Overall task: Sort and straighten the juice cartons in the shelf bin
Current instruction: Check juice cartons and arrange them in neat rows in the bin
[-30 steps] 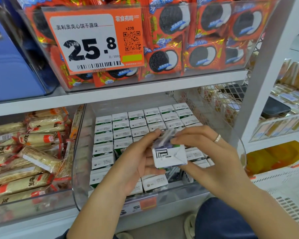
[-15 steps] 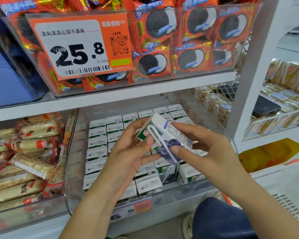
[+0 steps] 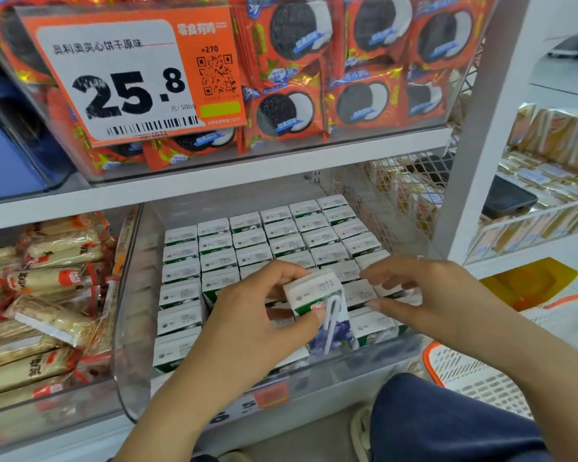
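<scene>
I see one clear shelf bin on the lower shelf, packed with juice cartons standing upright in rows, white tops facing up. At the back I count six across in the fullest row, and about six rows run towards the front wall; the front ones are partly hidden by the hands, so I cannot give a full total.

One carton is raised above the others near the front edge of the bin, right of the middle. Its long axis runs roughly up and down, tilted so the white top leans towards the back left and the printed face with the straw faces me.

My left hand grips this carton, thumb on the near face and fingers curled over its top left edge. My right hand hovers just beside it on the right with fingers loosely spread, fingertips near the carton tops below; I cannot tell if they touch.

One orange price tag hangs on the bin above, in front of the cookie packs.
</scene>
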A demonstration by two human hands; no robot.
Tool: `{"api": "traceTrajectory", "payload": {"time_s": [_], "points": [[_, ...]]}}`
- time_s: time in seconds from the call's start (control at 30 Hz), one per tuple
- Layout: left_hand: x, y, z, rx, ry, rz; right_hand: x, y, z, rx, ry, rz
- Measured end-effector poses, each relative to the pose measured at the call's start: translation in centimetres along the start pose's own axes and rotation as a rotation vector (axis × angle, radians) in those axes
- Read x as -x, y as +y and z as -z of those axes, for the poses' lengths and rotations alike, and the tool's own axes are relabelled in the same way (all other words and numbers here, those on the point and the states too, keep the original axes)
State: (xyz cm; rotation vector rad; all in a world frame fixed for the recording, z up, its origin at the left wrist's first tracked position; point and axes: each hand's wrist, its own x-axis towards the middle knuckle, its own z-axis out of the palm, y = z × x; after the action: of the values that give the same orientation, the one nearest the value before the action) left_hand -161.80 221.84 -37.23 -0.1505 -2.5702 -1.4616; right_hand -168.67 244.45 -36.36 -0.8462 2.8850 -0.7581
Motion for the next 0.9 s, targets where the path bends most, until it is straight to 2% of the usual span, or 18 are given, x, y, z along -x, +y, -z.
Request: {"api": "traceTrajectory", "payload": {"time_s": [0.2,0.43,0.63,0.9], "points": [[0.0,-0.1,-0.6,-0.197,-0.038,-0.038,0.2,0.6,-0.5,0.142,-0.094,0.011],[-0.2,-0.6,-1.5,-0.441,-0.193,-0.043,-0.2,0.6,-0.6,0.187,-0.168,0.0],[-0.5,-1.1,-1.5,-0.46,-0.24,-0.018,-1.6,0.2,0.1,0.173,-0.309,0.029],[-0.4,-1.2,-1.5,-0.441,-0.161,-0.033,-2.1,0.3,-0.2,0.136,-0.316,0.051]]}}
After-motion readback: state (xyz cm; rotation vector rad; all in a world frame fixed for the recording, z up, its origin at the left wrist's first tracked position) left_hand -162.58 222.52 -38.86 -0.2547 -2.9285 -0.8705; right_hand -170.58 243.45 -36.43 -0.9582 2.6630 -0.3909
